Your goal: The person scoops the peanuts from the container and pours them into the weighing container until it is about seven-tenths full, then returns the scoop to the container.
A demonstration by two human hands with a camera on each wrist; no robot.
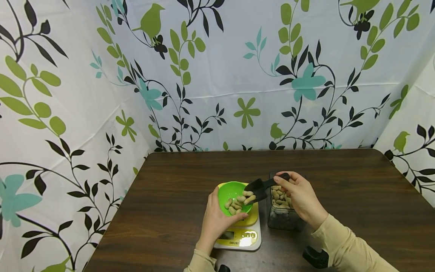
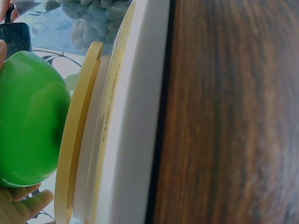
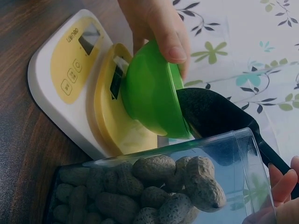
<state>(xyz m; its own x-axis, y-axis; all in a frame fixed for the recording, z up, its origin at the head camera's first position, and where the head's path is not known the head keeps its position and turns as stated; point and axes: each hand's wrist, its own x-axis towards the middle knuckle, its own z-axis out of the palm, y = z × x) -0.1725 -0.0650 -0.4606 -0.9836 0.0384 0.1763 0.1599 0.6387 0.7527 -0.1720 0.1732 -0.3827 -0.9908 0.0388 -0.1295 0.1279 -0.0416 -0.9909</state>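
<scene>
"Head view first: where was the bowl [image 1: 231, 190]?"

"In the left hand [image 1: 215, 217], which was grasping it: the thumb lay along the near rim and the fingers wrapped the left side. The bowl was over the scale [image 1: 249, 226]. Even in the left wrist view, whether its base touched the yellow plate [image 2: 78, 126] could not be told."

"And the right hand [image 1: 300, 194]?"

"Grasping too: its thumb and fingers pinched the handle of the scoop [image 1: 259, 189]. That hand was to the right of the bowl and apart from it; the scoop spanned the gap between them."

"Did the scoop reach the bowl?"

"Its front end was at the right rim, slanting down toward the inside, with a couple of peanuts at its lip. Other peanuts [image 1: 234, 206] lay in the bottom of the bowl, to the right of the left hand's fingers."

"What about the box [image 1: 283, 221]?"

"It stood just beside the scale, on the right, partly hidden under the right hand. The right wrist view showed more peanuts through its clear wall, and the scoop's blade past its rim."

"And around them?"

"Scale and box stood on a brown table [image 1: 163, 211], with a leaf-print cloth [image 1: 204, 94] behind. The display's reading was too small to make out."
</scene>
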